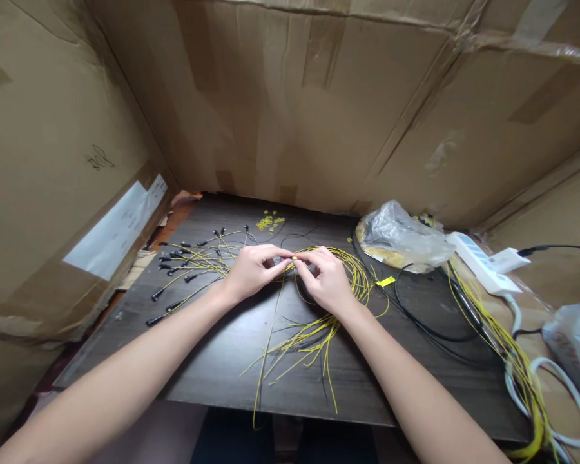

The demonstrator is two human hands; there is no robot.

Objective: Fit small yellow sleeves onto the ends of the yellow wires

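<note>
black connectors (157, 294) are fanning out toward the table's left edge. left hand (252, 270) and right hand (327, 280) are pinching one small yellow piece (294, 258); many yellow pieces (265, 223) are lying loose behind. yellow wires (365, 274) are coiling rightward, one overhanging the front edge. plastic bag (399, 235) and power strip (483, 263) are narrowing the right side.

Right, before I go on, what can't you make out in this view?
All in the head view:
- How the yellow bit sits between the left hand and right hand: too small, partly covered by fingertips.
- Print on the white label: too small and blurred.
- Exact contents of the plastic bag: hidden by its cloudy folds.
- Lower ends of the right-side wire bundle: cut off by the bottom edge.
</note>
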